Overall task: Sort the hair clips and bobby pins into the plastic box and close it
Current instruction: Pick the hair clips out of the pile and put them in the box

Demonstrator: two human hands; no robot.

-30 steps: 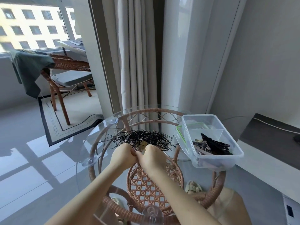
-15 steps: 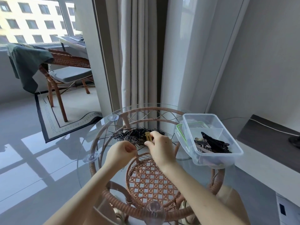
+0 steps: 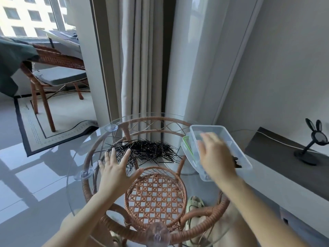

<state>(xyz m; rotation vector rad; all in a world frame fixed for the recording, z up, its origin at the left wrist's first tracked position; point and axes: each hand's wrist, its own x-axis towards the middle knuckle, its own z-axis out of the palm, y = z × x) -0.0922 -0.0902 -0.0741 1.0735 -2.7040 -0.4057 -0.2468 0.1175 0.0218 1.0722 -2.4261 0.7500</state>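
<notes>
Left hand (image 3: 117,168) spreads wide, empty — bobby pins (image 3: 147,150) begin at its fingertips (image 3: 127,152), heap stretching rightward; right hand (image 3: 216,157), blurred, grip unreadable, hovers over the plastic box (image 3: 244,156).

The worktop's (image 3: 92,139) near and left edges lie free, while the bobby pin pile (image 3: 147,150) blocks its far middle and the plastic box (image 3: 206,127) its right edge.

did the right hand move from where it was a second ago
Yes. The right hand went from the near edge of the bobby pin pile off to the right and is now over the plastic box.
</notes>
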